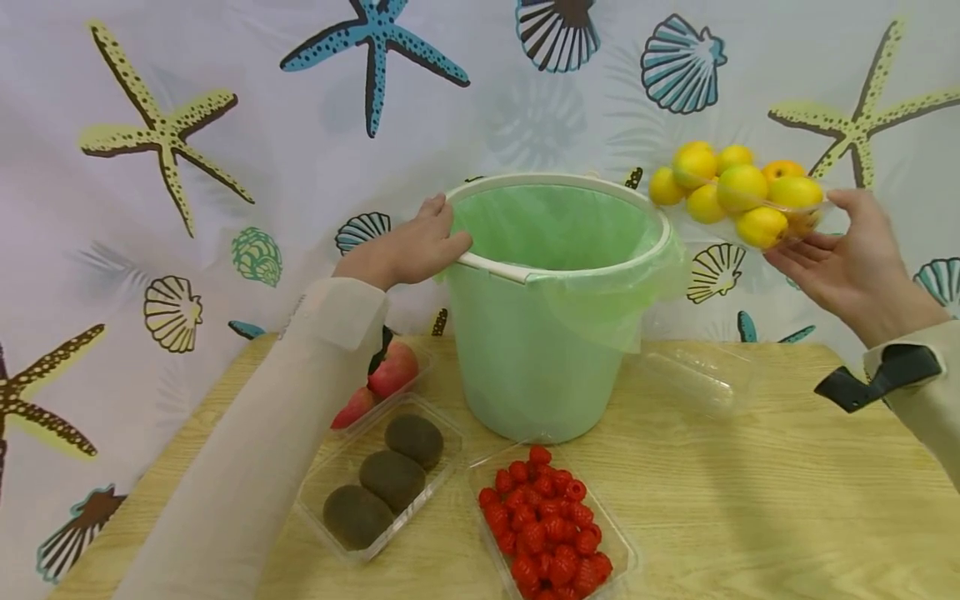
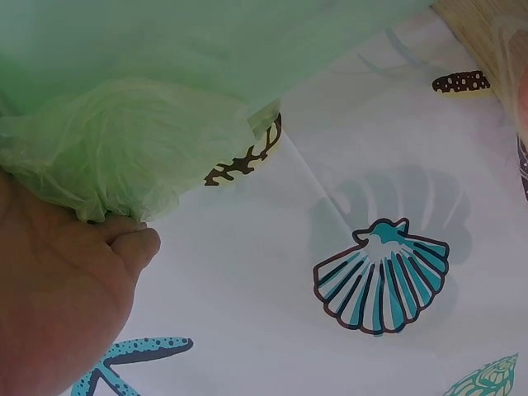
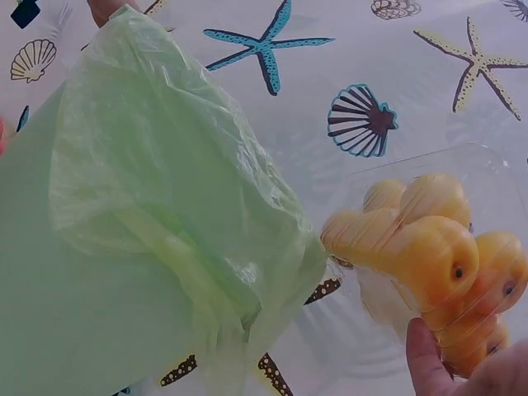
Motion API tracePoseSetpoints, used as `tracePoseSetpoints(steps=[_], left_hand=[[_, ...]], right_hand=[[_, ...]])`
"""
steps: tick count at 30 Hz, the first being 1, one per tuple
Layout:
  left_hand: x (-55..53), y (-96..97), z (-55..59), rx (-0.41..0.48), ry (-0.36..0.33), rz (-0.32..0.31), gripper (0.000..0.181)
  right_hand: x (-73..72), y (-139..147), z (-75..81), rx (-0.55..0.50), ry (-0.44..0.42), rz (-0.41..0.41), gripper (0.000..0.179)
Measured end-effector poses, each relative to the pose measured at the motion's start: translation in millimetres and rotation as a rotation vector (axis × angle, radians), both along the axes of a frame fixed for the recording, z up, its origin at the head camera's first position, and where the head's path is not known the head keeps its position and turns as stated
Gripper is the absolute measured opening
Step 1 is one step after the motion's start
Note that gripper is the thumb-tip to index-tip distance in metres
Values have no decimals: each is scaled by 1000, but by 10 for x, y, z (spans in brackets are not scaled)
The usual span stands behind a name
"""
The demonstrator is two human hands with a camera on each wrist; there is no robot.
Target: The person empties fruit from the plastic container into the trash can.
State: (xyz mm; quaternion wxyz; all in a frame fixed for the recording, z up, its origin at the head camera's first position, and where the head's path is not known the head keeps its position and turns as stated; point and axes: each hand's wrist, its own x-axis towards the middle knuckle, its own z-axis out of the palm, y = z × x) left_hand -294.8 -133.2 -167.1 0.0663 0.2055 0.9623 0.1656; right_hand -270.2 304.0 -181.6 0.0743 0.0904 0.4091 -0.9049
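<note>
A pale green bin (image 1: pixel 534 358) with a white rim and a green plastic liner (image 1: pixel 555 221) stands at the middle of the table. My left hand (image 1: pixel 412 248) grips its rim at the left; in the left wrist view the hand (image 2: pixel 62 285) is against the bunched liner. Up at the right, my right hand (image 1: pixel 851 258) holds a clear plastic box of small yellow fruit (image 1: pixel 742 187), thumb at its edge and fingers beneath. The box is tilted toward the bin, beside the rim, in the air. In the right wrist view the yellow fruit (image 3: pixel 437 256) lies bunched inside the clear plastic.
In front of the bin are a box of red raspberries (image 1: pixel 543 533) and a box with three dark brown oval fruits (image 1: pixel 393 479). Red fruit (image 1: pixel 393 371) sits partly behind my left sleeve. An empty clear box (image 1: pixel 697 375) lies right of the bin. A patterned cloth (image 1: pixel 300 167) hangs behind.
</note>
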Motion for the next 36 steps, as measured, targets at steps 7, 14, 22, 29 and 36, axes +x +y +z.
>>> tracePoseSetpoints(steps=[7, 14, 22, 29, 36], left_hand=[[2, 15, 8, -14, -5, 4, 73], [-4, 14, 13, -14, 3, 7, 73], [-17, 12, -2, -7, 10, 3, 74], [-18, 11, -3, -5, 11, 6, 74], [-31, 18, -9, -10, 8, 8, 74]], right_hand=[[-84, -180, 91, -53, -35, 46, 71], [-159, -403, 129, 25, -7, 67, 73], [-141, -668, 211, 134, 22, 118, 69], [-164, -816, 259, 238, 70, 154, 70], [-161, -901, 319, 363, 138, 155, 64]])
